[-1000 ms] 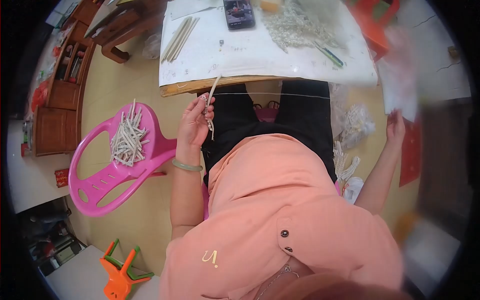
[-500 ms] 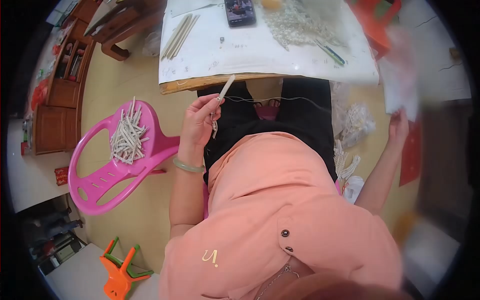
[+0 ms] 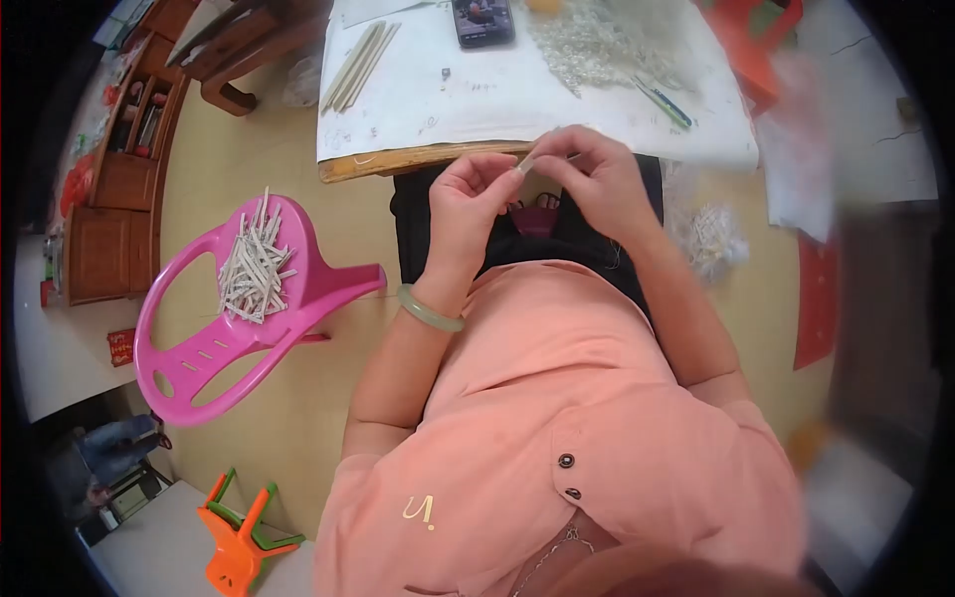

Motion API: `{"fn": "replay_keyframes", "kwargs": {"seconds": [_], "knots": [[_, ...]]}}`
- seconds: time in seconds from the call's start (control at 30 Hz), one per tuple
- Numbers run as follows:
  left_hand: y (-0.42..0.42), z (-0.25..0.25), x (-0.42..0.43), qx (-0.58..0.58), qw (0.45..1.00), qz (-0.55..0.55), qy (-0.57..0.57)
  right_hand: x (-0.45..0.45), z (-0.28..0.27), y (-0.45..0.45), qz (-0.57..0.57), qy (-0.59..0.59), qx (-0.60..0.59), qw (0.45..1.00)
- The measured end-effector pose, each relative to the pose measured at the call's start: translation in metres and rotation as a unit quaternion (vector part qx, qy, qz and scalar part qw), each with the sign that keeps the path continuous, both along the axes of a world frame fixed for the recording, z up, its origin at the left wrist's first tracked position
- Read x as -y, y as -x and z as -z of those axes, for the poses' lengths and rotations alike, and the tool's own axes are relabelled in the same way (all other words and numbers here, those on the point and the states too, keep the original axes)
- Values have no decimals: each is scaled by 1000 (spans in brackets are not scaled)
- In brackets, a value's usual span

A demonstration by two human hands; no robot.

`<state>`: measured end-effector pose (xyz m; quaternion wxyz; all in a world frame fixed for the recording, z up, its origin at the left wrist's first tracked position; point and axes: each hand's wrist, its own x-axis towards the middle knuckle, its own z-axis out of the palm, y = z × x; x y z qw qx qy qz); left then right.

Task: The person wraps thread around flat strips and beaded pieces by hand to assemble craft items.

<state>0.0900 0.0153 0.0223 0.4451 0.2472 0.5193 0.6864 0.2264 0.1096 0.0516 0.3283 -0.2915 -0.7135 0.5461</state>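
Note:
My left hand [image 3: 468, 204] is closed in a pinch in front of the table edge, holding a small whitish strip [image 3: 523, 166]. Fingertip to fingertip with it, my right hand [image 3: 595, 184] is pinched shut at the strip's far end. Whatever lies between the right fingertips is too small to make out, and the fingers hide most of the strip. Both hands are over my lap. To the left, a pink plastic chair [image 3: 204, 383] bears a heap of similar whitish strips [image 3: 257, 264].
On the white-covered table [image 3: 477, 124] lie a phone [image 3: 483, 22], long pale sticks [image 3: 360, 68], a pile of clear beaded strands [image 3: 587, 50] and a green-handled tool [image 3: 665, 104]. A plastic bag of white pieces [image 3: 714, 239] sits on the floor to the right.
My right hand has come in from far right to meet the left at the strip. My left hand has moved right. The thread that stretched rightward from it no longer shows clearly.

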Motion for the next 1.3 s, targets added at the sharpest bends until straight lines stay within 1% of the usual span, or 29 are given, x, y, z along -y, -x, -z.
{"fn": "replay_keyframes", "kwargs": {"seconds": [0.03,0.07,0.13,0.3,0.33,0.4,0.5,0.53,0.6,0.67,0.7,0.83,0.9,1.03,1.1,1.13,1.2,1.3], "knots": [[-1,1,2,0,1000,13,1,3,1,4,-9,-6,26,1000],[-1,3,2,1,1000,26,2,5,4,6,-10,-7,27,1000],[-1,7,2,14,999,33,-2,7,11,7,-1,34,7,999],[0,13,0,57,993,103,29,7,13,4,14,22,19,999],[1,12,1,58,993,102,29,7,16,5,20,20,7,1000],[4,9,3,60,983,170,43,7,17,6,25,19,-5,999],[8,15,2,47,986,159,27,7,17,6,21,18,-6,1000],[7,16,2,47,986,159,27,7,16,6,28,-2,-3,1000],[4,17,2,49,992,112,11,8,12,5,36,-23,1,999],[4,15,2,43,994,103,8,10,7,4,36,20,15,999],[4,14,2,37,995,93,6,12,8,3,37,20,15,999],[1,15,3,49,995,90,4,13,18,6,26,35,3,999],[0,14,3,76,992,104,1,13,19,6,31,37,-8,999],[1,16,2,72,991,111,-5,13,19,5,32,42,-5,999],[0,13,3,21,994,103,4,13,18,5,33,43,-4,999],[0,11,3,21,994,103,3,13,18,5,34,46,-1,998],[-1,7,3,-64,994,87,21,12,20,5,35,48,3,998],[0,4,3,-66,995,80,13,11,23,6,32,63,-12,997]]}}
